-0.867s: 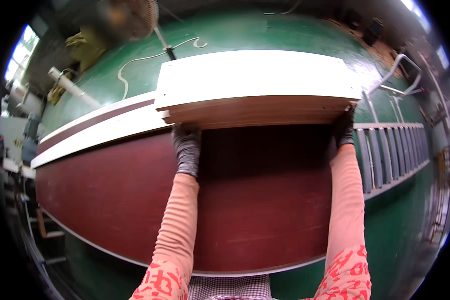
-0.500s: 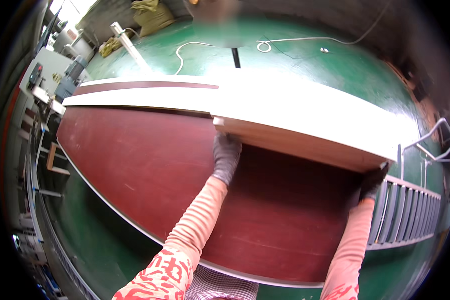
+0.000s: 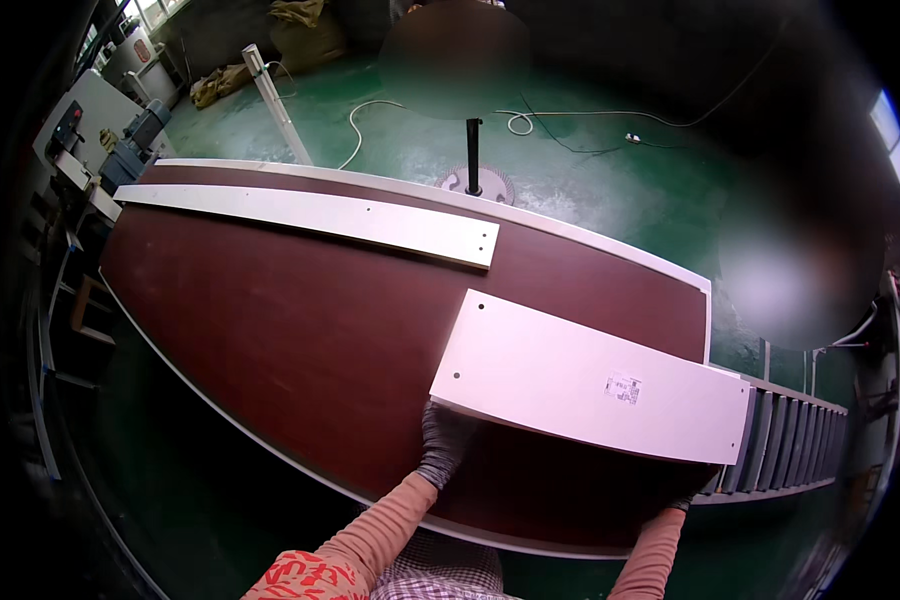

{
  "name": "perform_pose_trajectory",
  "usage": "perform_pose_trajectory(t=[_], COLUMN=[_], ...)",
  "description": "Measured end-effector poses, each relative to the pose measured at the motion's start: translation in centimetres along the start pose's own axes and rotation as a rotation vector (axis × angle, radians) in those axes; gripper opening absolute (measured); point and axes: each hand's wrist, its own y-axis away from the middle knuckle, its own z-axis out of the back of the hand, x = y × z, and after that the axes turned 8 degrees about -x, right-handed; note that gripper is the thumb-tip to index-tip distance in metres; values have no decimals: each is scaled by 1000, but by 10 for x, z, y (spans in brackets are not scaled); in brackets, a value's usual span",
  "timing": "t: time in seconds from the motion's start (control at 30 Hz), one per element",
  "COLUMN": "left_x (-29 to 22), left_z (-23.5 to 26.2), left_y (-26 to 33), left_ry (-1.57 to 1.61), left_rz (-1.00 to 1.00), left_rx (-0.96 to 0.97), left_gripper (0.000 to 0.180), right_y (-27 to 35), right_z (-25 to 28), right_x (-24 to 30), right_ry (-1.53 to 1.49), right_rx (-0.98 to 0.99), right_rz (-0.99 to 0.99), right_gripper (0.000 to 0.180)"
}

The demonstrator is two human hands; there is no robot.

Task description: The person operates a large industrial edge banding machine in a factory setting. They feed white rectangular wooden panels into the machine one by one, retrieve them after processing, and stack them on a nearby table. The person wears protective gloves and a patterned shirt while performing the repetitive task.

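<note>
A white rectangular board with small drilled holes and a small sticker is lifted over the dark red table top. My left hand, in a dark grey glove, grips the board's near left corner from below. My right hand, also gloved, holds the near right edge and is mostly hidden under the board. A long narrow white strip lies flat along the far side of the table.
A metal roller conveyor adjoins the table's right end. White cables and a black post are on the green floor beyond. Machinery stands at the far left. A blurred figure is at the right.
The board has come toward me and lower, its face now turned up toward the camera. My view has swung left, showing more of the far floor and the long strip.
</note>
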Motion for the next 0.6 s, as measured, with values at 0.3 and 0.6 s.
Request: perform_pose_trajectory(t=[0.3,0.6], left_x=[-27,56], left_z=[76,423], left_y=[-8,-60], left_ry=[-39,-10], left_rz=[-17,64], left_rx=[244,-62], left_gripper=[38,52], right_y=[95,407], right_z=[-28,-175], right_x=[48,70], right_ry=[302,492], right_rx=[-198,26], right_rz=[47,-312], right_gripper=[77,94])
